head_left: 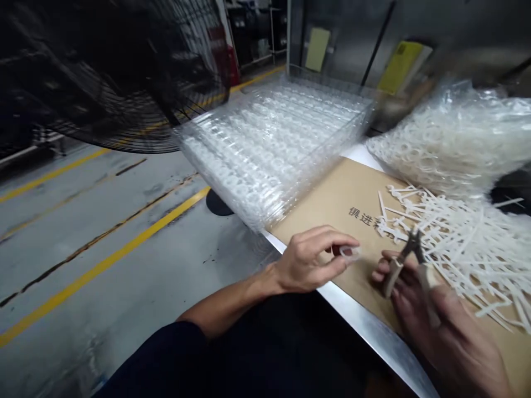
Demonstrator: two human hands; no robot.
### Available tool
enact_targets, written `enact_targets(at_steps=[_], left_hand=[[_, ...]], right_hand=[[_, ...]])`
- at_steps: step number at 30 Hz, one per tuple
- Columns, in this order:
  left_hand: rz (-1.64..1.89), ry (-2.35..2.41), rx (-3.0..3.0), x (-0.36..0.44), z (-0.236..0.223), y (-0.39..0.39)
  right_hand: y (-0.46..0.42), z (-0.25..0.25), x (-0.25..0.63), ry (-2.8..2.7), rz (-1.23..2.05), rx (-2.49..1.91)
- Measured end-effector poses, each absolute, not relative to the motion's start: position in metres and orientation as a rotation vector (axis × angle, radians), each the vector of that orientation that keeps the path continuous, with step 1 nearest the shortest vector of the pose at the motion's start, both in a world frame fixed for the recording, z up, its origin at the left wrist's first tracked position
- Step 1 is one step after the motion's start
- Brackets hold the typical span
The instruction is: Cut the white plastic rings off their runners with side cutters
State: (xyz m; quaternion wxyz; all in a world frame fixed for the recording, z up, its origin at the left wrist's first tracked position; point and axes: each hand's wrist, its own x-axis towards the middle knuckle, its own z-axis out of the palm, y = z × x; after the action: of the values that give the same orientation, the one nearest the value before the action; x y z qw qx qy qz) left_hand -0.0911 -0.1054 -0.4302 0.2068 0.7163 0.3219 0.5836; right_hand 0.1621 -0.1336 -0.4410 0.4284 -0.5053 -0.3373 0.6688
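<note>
My left hand [311, 261] pinches a small translucent white plastic ring [350, 252] between thumb and fingertips, above a brown cardboard sheet [332, 204]. My right hand [440, 331] grips a pair of small side-cutting pliers [409, 262] with beige handles, and the jaws point up and away from me. Right next to the jaws lies a heap of white plastic runners [460, 249] on the cardboard. A clear plastic tray [269, 143] holds rows of white rings beyond the cardboard. A clear bag of loose white rings [448, 143] lies at the right.
The cardboard lies on a steel table with a bright edge [373, 326] running along my side. A black wire-guard fan [103, 72] stands at upper left. Left of the table is a grey floor [103, 232] with yellow lines. A metal cabinet [352, 33] stands behind.
</note>
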Motion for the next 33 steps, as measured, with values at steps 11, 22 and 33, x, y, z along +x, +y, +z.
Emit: enact_targets(at_steps=[11, 22, 33], left_hand=[[1.709, 1.232, 2.401, -0.207, -0.352, -0.141], [0.957, 1.602, 2.885, -0.251, -0.329, -0.114], [1.594, 1.118, 2.706, -0.192, -0.379, -0.175]], right_hand=[[-0.117, -0.445, 0.149, -0.901, 1.58, -1.028], [-0.115, -0.443, 0.147, -0.921, 1.569, -0.962], [-0.123, -0.426, 0.157, -1.144, 1.488, -0.916]])
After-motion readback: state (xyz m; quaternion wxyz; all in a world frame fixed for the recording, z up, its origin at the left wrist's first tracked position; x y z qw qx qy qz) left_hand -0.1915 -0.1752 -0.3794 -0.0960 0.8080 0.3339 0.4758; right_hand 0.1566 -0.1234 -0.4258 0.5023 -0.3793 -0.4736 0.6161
